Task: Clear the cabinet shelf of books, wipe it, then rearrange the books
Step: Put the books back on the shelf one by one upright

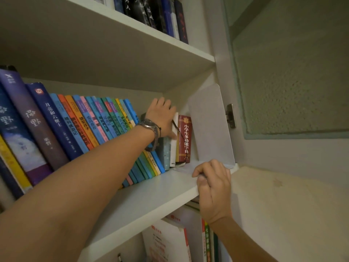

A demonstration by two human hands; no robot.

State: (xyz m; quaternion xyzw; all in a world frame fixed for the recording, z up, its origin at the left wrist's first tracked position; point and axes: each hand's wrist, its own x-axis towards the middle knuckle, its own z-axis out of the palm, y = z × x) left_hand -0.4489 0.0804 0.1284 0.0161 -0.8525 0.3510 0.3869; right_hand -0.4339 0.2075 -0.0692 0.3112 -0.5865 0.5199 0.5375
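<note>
The right hand (213, 188) is nearest: its fingers curl over the front edge of the cabinet shelf (151, 195) and grip it. Further in, the left hand (162, 116), a watch (150, 127) on its wrist, reaches the row of books (85, 127) and grips the top of a white book (174, 146). A red dictionary (185, 138) stands just beside it, near a white bookend (209, 125).
</note>
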